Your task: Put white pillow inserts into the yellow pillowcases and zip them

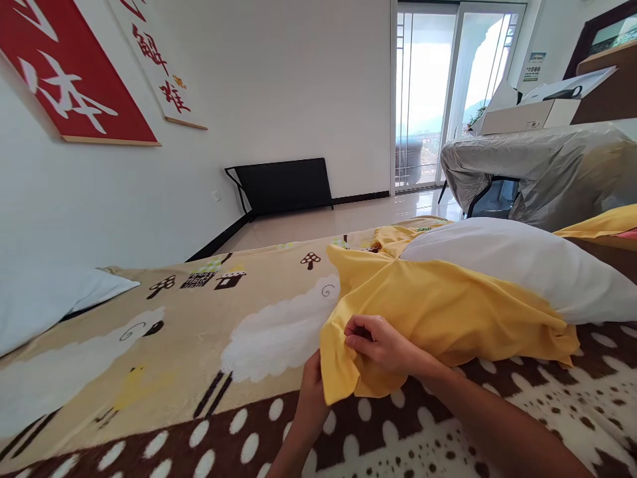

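Note:
A yellow pillowcase (448, 299) lies partly over a plump white pillow (527, 259), whose upper and right parts stay uncovered. My right hand (378, 342) pinches the cloth near the pillowcase's left end, thumb and fingertips pressed together. At that same end, my left hand (311, 385) grips the edge from below and behind; most of its fingers are hidden by the raised fabric. The cloth stands up in folds between both hands, and another bunched yellow part rests against the pillow's far side.
A beige and brown fleece blanket (199, 358) with sheep pictures spreads under everything. Another white pillow (44, 305) lies at the left. Beyond are a black folded frame (283, 186) against the wall, a plastic-covered table (537, 159) with a white box (530, 116), and glass sliding doors (428, 99).

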The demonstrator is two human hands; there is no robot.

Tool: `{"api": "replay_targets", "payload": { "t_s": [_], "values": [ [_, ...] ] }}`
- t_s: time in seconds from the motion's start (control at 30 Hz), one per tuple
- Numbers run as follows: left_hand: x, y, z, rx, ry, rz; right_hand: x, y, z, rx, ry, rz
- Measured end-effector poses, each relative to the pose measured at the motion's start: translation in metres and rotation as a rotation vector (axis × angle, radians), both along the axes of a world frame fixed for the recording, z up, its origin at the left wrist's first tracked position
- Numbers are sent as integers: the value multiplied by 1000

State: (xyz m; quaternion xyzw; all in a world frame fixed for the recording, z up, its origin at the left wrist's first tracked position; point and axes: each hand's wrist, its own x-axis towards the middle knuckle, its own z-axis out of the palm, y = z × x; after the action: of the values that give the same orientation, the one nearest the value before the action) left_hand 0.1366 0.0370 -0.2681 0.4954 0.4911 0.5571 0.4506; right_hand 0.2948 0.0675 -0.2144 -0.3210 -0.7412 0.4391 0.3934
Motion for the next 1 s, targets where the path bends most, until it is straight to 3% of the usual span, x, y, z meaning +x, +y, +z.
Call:
{"api": "replay_targets", "payload": {
  "t_s": [0.07,0.2,0.4,0.63,1.0],
  "values": [
    [4,-1,10,29,97,-65,0,1,-2,-5,10,5],
    [10,-11,25,126,115,66,-1,1,-3,7,-19,-2],
    [10,-16,19,169,13,20,-1,-1,-2,95,-60,1],
    [9,-14,26,138,200,-74,4,-2,2,300,-154,20],
    [11,-15,23,18,-91,-18,2,-2,-2,351,-189,-6]
  ]
}}
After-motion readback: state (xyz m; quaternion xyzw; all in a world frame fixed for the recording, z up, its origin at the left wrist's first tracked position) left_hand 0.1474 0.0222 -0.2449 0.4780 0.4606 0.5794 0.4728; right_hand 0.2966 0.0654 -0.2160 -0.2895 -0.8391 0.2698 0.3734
